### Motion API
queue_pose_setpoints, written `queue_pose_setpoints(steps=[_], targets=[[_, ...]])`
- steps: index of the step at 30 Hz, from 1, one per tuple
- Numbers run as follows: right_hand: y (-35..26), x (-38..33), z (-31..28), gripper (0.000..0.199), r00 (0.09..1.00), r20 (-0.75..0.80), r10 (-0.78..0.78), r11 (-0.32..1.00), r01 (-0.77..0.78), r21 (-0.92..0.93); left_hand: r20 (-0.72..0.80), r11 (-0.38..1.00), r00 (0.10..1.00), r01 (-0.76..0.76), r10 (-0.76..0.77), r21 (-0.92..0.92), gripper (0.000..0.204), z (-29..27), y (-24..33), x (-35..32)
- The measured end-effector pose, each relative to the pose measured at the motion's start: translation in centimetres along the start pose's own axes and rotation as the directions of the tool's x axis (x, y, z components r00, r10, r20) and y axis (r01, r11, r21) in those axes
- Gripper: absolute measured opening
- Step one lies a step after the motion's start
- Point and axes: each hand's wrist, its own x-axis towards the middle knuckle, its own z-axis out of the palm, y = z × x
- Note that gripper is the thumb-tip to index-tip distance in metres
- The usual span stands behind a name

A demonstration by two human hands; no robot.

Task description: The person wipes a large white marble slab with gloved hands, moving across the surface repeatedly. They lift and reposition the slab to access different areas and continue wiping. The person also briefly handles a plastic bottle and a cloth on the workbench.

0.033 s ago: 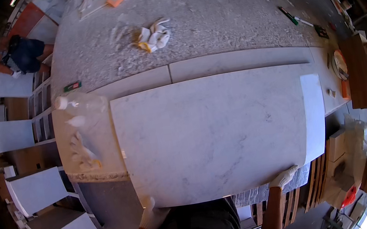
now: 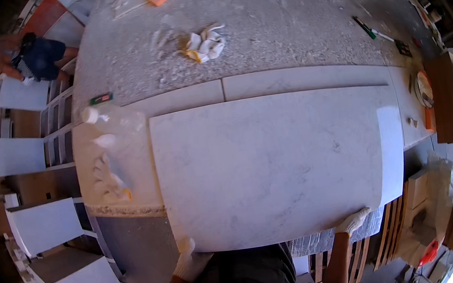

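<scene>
A large white slab (image 2: 276, 163) with grey marble-like veining lies over the near side of the worktable, its near edge close to my body. My left hand (image 2: 190, 260), in a white glove, is closed on its near left corner, thumb on top and the other fingers hidden beneath. Toward the right end of the same edge, my gloved right hand (image 2: 353, 222) grips the slab, fingers partly out of sight. A brighter strip (image 2: 392, 156) runs along the slab's right end; I cannot tell whether it is a reflection or another piece.
Left of the slab lie a clear plastic jug (image 2: 116, 119) and a white glove (image 2: 109, 178). Crumpled gloves (image 2: 206, 45) rest on the dusty tabletop (image 2: 279, 24). White cabinet boxes (image 2: 47, 224) line the left, where another person (image 2: 43, 56) bends. Cardboard boxes (image 2: 418, 190) stand at right.
The whole view has shifted a little, so things on the table appear slightly farther right. Both hands keep their hold on the slab, which shows no clear movement against the table.
</scene>
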Motion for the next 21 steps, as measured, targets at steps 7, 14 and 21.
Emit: queue_pose_setpoints(steps=[7,14,21], targets=[[1.2,1.9,0.5,0.076,0.980,0.112,-0.167,0.979,0.150,0.140,0.245,0.577,0.969,0.201,-0.001,-0.792,0.066,2.9,4.8,-1.7],[2.4,3.3,-0.5,0.083,0.978,0.208,0.024,0.991,-0.051,0.126,-0.077,0.907,0.995,-0.092,0.067,-0.411,0.059,-1.0,6.3,-2.9],[1.7,1.0,-4.3,0.067,0.990,-0.049,0.131,0.977,-0.121,0.174,-0.215,0.978,0.972,-0.055,0.099,0.201,0.045,1.3,9.8,-0.4]])
